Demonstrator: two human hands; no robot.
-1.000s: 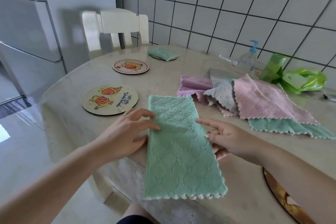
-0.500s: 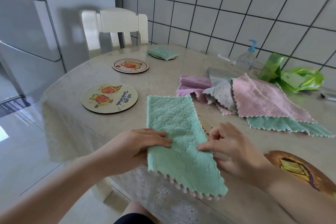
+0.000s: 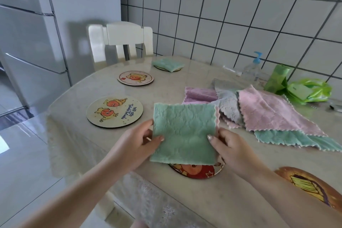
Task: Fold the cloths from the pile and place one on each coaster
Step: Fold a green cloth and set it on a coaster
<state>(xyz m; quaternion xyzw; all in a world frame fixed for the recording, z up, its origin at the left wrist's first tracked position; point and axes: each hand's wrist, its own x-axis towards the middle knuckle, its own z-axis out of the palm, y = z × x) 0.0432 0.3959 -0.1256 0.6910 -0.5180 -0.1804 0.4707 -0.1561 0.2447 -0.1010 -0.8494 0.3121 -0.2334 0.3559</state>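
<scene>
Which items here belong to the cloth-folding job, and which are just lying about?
Job: green cloth held by left hand and right hand; cloth pile; coasters; far coaster's folded cloth.

Lying about: pump bottle, green bags, chair.

A folded green cloth, roughly square with a scalloped pink edge at its right side, is held flat by its two sides above a red cartoon coaster at the near table edge. The pile of cloths, pink, purple, grey and green, is spread loosely to the right. Two cartoon coasters are left bare, a far one is covered by a folded green cloth, and a brown coaster is seen at the near right.
</scene>
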